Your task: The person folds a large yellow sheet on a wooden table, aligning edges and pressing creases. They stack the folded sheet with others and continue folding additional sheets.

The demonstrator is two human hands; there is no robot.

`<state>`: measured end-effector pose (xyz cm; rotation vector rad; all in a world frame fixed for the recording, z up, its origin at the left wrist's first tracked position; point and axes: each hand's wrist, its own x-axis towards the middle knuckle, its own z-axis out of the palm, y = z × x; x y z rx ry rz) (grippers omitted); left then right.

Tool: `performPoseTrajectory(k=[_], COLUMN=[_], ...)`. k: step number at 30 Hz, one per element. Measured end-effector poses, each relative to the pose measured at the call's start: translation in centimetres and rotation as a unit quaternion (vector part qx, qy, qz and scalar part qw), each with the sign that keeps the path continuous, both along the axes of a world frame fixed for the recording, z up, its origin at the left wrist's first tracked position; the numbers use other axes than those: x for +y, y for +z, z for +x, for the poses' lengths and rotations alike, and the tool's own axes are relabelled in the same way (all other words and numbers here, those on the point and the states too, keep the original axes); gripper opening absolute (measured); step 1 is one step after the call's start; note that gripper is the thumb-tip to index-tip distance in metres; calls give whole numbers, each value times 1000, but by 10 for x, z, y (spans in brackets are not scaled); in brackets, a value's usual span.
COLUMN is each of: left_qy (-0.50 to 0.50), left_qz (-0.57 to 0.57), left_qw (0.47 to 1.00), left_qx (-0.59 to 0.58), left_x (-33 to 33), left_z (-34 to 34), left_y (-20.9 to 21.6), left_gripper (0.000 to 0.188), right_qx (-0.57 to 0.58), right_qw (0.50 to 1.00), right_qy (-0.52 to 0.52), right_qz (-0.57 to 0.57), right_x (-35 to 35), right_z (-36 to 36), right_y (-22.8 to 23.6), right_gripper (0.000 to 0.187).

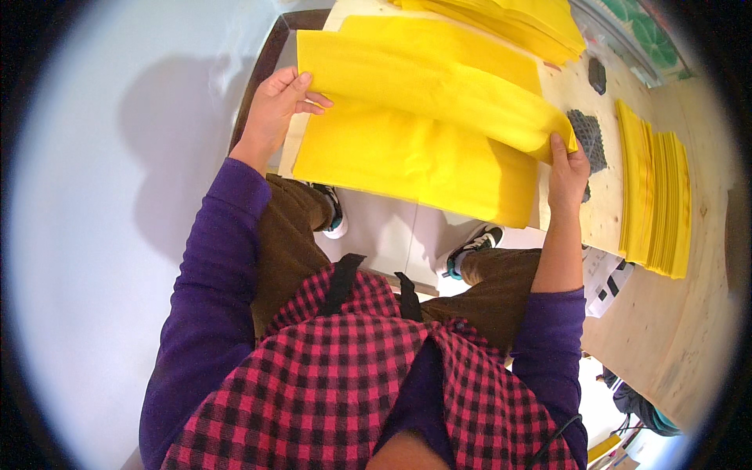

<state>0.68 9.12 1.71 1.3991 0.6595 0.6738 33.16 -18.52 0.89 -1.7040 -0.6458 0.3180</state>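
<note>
A wide yellow fabric sheet (pixel 423 70) is stretched between my hands, its near edge lifted and curling over. My left hand (pixel 282 98) pinches its left end between thumb and index finger, the other fingers apart below. At the right end, my right hand (pixel 567 168) grips the corner, thumb on top, where the fabric bends up. Beneath lies another yellow fabric piece (pixel 407 164), flat and hanging slightly past the table's near edge. Whether the two are separate pieces or one folded piece, I cannot tell.
Stacked yellow fabric pieces lie at the far side (pixel 525 23), and a folded yellow stack (pixel 658 196) stands at the right of the wooden table (pixel 619 168). A dark grey textured pad (pixel 591 137) and a small black object (pixel 597 75) sit beyond my right hand. A pale wall (pixel 94 196) rises at left.
</note>
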Motion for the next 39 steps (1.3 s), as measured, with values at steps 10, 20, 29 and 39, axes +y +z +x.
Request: performPoseTrajectory(k=[10,20,29,39], left_qy=[38,89,111,99], left_qz=[-47,-13,90,170], left_qw=[995,985,960,945], left_qx=[79,144,241,262], left_x=[-15,-26,-20,-15], left_z=[-1,-3,-8,-12], left_y=[-8,-8,-18,-29], left_gripper=[18,23,22,23], right_qx=[-171,-84,-113,-197], right_qw=[972,994,980,951], right_qy=[-82,-32,-22,-40], right_qz=[-141,-67,-159,-236], right_x=[9,-15,-15,-5], right_z=[6,-7,-4,-13], right_y=[-18,-15,-22,-11], right_gripper=[28,26,21,21])
